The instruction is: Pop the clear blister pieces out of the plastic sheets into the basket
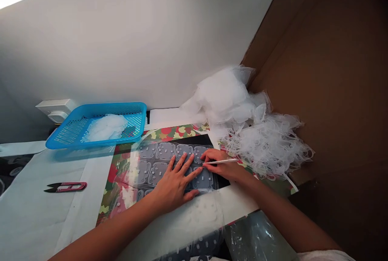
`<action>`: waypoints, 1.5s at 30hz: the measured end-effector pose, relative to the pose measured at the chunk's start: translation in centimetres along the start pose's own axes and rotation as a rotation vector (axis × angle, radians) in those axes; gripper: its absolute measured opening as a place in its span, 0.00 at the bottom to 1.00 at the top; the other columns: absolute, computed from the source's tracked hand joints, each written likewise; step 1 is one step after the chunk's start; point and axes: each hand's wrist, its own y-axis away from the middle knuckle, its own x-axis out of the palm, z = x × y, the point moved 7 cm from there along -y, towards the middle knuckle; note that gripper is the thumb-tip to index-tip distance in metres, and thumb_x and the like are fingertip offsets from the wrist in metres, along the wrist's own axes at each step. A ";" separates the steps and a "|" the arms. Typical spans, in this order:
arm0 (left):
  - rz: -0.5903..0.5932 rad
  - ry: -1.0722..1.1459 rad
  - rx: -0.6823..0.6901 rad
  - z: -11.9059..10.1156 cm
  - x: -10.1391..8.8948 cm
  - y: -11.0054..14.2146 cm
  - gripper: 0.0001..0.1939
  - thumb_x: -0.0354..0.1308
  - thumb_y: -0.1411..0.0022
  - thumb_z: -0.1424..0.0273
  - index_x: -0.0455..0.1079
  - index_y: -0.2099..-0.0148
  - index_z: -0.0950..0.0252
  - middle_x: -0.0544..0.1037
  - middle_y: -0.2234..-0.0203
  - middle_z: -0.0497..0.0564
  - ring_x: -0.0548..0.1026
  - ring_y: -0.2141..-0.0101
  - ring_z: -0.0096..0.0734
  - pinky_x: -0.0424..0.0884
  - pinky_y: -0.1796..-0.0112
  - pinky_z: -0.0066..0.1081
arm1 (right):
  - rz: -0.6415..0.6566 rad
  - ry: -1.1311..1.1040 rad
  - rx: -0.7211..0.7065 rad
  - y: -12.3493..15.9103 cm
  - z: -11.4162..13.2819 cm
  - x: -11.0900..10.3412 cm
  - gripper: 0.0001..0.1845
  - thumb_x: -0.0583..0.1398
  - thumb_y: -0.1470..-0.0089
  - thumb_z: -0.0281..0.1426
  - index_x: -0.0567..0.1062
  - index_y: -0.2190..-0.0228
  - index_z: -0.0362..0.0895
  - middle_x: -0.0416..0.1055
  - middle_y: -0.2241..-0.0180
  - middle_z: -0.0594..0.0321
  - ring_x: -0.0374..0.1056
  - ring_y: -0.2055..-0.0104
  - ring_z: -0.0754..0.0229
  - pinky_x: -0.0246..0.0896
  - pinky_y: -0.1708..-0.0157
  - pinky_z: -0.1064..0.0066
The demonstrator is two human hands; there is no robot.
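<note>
My left hand (176, 182) lies flat with fingers spread on a sheet of clear, thin fabric (159, 152) marked with rows of rounded panel outlines and small white dots. Under part of that sheet is a black board (197, 139). At the sheet's right side my right hand (222, 164) pinches a slim white pen-like tool (220, 161), its tip low over the fabric near my left fingertips. Whether the tip touches the fabric I cannot tell.
A blue basket (142, 125) holding white sheer pieces (107, 127) stands back left. Pink-handled thread snips (66, 187) lie at left. Sheer white cloth (224, 95) and tangled trimmings (269, 144) pile up at right, by a brown panel (327, 91).
</note>
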 end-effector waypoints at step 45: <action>-0.261 0.834 -0.419 4.3 -1.4 -6.9 0.11 0.61 0.45 0.70 0.59 0.65 0.61 0.77 0.77 0.43 0.75 0.75 0.29 0.63 0.70 0.26 | -0.155 -0.381 0.328 -3.2 -3.4 -1.0 0.16 0.63 0.52 0.40 0.64 0.79 0.45 0.68 0.78 0.69 0.62 0.73 0.63 0.49 0.74 0.73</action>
